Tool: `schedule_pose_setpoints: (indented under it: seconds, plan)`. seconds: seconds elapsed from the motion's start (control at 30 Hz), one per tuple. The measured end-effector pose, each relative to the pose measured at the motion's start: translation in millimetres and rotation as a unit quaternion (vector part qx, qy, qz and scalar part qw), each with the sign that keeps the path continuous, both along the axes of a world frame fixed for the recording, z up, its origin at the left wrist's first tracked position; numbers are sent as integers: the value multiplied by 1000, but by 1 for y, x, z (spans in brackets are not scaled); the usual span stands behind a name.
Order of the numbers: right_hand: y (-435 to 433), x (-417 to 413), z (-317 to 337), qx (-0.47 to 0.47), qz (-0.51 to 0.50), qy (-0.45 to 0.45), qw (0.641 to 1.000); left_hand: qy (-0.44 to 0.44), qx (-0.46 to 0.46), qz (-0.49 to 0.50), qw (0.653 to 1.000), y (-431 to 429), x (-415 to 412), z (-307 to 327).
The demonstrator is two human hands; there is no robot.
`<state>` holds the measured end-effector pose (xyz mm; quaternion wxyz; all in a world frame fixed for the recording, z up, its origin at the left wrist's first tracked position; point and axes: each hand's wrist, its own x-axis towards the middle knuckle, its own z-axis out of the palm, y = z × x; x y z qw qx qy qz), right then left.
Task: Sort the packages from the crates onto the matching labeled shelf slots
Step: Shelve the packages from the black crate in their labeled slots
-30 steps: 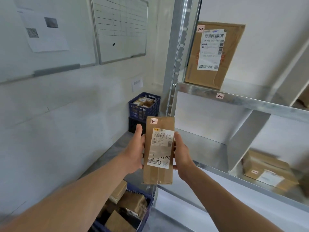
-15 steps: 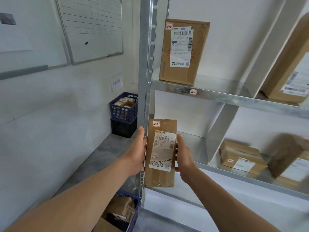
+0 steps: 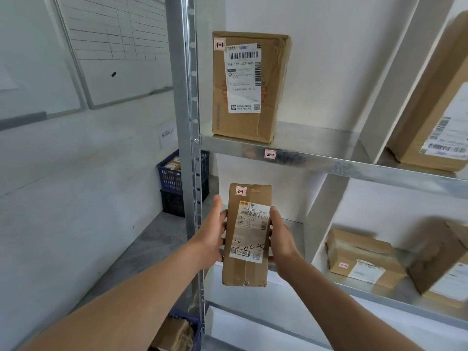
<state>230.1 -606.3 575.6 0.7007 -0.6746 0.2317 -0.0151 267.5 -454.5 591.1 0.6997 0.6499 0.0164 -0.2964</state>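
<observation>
Closest to us, at the bottom edge, the near crate [image 3: 189, 319] is blue and holds a few brown parcels, just beside the foot of the steel upright [image 3: 186, 117]. Above it we hold the package [image 3: 249, 264] upright between both hands. Our left hand [image 3: 212, 239] clasps its left edge, thumb raised along the side and fingers curled behind, and our right hand [image 3: 282, 239] clasps the right edge the same way. A small tag at its top left corner reads 2-1, with a white shipping label below.

The package hangs in the air in front of the left slot of the lower shelf [image 3: 295, 228] and is not resting on it. The slot tag [image 3: 270, 155] on the beam above also reads 2-1. Past a divider to the right, two blurred boxes [image 3: 364, 259] lie on that same level. On the upper shelf a tall box [image 3: 249, 122] marked 1-1 stands upright, and another parcel [image 3: 430, 110] leans at the far right.

Farther back by the wall, a far blue crate [image 3: 170, 173] of parcels sits on a black crate [image 3: 173, 202] — a whiteboard [image 3: 119, 46] hangs above.
</observation>
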Motion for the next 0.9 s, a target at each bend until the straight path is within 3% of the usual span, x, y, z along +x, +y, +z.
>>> schedule_pose_setpoints:
  seconds: [0.4, 0.9]
  plan:
    - [-24, 57, -9, 44, 32, 8, 998, 33, -12, 58, 998, -19, 51, -1]
    - [-18, 132, -27, 84, -10, 43, 995, 89, -35, 105, 990, -21, 145, -19]
